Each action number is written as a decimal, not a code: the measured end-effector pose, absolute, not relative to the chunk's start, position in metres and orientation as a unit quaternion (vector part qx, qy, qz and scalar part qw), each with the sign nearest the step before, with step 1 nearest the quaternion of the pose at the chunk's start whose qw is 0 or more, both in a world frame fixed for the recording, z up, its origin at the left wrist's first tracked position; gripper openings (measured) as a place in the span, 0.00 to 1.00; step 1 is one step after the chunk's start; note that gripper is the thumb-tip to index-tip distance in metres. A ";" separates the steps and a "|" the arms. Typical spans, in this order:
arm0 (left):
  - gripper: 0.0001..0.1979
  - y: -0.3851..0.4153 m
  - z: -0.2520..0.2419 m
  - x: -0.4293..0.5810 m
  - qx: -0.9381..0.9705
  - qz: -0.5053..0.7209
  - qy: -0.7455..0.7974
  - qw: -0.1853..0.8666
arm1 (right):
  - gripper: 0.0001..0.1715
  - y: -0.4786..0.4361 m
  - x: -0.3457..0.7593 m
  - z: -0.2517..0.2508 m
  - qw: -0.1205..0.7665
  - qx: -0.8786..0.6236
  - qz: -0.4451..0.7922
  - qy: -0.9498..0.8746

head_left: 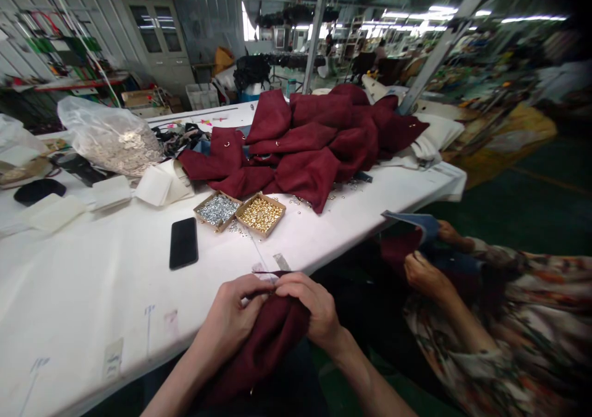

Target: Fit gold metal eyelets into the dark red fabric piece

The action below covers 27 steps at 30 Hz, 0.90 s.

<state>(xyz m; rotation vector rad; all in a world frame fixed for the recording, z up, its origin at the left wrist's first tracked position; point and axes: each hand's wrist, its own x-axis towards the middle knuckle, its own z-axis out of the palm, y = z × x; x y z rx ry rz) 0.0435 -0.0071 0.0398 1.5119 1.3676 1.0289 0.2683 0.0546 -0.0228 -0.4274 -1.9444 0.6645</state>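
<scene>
A piece of dark red fabric [271, 337] hangs over my lap at the table's front edge. My left hand [240, 303] pinches its upper edge from the left, fingers closed. From the other side my right hand [311, 306] grips the same edge, the fingertips of both hands nearly touching. A bit of white shows between them, too small to name. Just beyond my hands, one small cardboard box [264, 233] holds gold-coloured metal pieces [261, 212], and a second box [200, 218] beside it holds silver-coloured ones [218, 208].
A heap of dark red fabric pieces [308, 170] covers the table's far side. A phone [184, 243] lies left of the boxes, and a filled plastic bag [108, 136] stands farther back. On the right, a co-worker's hands [428, 275] hold red and blue fabric [423, 226].
</scene>
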 end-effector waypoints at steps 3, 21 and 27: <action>0.14 -0.007 0.039 0.042 0.600 0.404 0.544 0.425 | 0.09 0.055 0.270 -0.024 0.495 -0.178 0.277 -0.804; 0.18 -0.015 0.035 0.036 0.570 0.387 0.522 0.503 | 0.12 0.050 0.274 -0.030 0.490 -0.161 0.261 -0.816; 0.17 -0.020 0.036 0.039 0.577 0.394 0.515 0.497 | 0.14 0.050 0.274 -0.031 0.487 -0.169 0.244 -0.822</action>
